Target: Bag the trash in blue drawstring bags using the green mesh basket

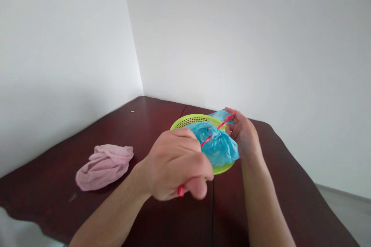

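Note:
A blue plastic bag (222, 148) sits gathered in a lime-green mesh basket (197, 117), its neck bunched together. Red drawstring (206, 141) comes out of the bunched neck on both sides. My left hand (178, 166) is closed in a fist around one end of it, in front of the basket, and a bit of red shows below the fingers. At the basket's right side, my right hand (243, 133) has its fingers closed on the other end, which is stretched taut. More blue plastic shows behind the basket's far rim. The bag's contents are hidden.
A crumpled pink cloth (106, 166) lies on the dark red-brown table (150, 119) to the left. A tiny white scrap (132, 112) is near the back left. White walls (232, 38) stand behind and to the left of the table.

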Demonstrator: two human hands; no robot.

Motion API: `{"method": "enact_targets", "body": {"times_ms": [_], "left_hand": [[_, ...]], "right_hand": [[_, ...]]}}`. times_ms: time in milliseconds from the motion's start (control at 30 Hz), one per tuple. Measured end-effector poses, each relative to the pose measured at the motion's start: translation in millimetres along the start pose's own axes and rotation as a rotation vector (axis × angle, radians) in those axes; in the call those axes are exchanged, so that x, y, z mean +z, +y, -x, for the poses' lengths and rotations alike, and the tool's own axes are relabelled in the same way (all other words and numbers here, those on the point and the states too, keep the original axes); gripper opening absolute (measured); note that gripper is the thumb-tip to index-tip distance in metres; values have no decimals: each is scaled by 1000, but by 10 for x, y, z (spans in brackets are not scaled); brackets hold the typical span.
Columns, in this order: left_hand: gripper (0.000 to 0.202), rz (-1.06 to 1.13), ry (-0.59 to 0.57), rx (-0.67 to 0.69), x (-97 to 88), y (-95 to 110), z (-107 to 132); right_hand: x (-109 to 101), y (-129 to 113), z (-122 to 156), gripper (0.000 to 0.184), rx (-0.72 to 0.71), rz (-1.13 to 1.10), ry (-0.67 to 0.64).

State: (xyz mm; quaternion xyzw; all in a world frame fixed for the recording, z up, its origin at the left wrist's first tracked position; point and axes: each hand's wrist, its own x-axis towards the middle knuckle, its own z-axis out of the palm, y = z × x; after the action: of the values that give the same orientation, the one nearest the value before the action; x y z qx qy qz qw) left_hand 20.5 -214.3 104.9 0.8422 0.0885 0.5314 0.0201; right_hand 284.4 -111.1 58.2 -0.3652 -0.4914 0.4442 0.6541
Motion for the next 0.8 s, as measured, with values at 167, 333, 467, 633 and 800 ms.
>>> {"method": "enact_targets", "body": {"times_ms": [167,333,467,633,800], "left_hand": [[49,-356,-306,-590,4,-172,-121],[38,-500,-617,-716,62,-385,-129],[34,-402,-590,-712,82,-418,-145],[26,-208,-512,-668,63,-399,-124],[58,-412,-442,-852,-45,-483,28]], "right_hand": [[103,-177,193,55,-141,-6,57],[86,-472,450,49,-317,86,-101],[54,-519,556,54,-326,415,-245],[113,-316,525,15,-230,816,-505],[159,-179,341,36,-207,452,-24]]}}
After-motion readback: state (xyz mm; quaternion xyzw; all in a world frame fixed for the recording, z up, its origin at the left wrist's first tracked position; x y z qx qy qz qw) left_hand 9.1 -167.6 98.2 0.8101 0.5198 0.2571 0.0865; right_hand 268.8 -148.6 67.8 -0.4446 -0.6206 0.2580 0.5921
